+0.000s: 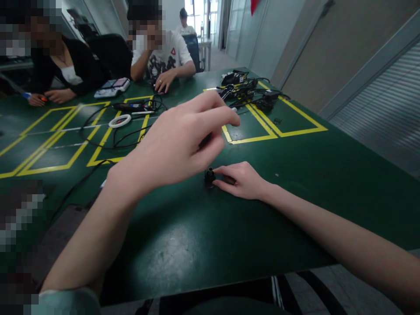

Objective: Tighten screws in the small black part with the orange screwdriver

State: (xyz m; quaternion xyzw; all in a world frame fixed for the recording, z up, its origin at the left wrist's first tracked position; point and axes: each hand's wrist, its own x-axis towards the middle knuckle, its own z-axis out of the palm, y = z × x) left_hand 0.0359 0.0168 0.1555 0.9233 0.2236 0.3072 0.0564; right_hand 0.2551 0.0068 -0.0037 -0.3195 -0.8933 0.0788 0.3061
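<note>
Perhaps the part (209,177) may tip if bumped: the right hand (244,180) pinches only its side; whether the left hand (179,138) holds anything, I cannot tell.

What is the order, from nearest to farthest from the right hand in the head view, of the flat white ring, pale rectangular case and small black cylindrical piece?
1. Small black cylindrical piece: right at the fingertips of the right hand.
2. Flat white ring: forward, to the left.
3. Pale rectangular case: left, beyond the ring.
</note>
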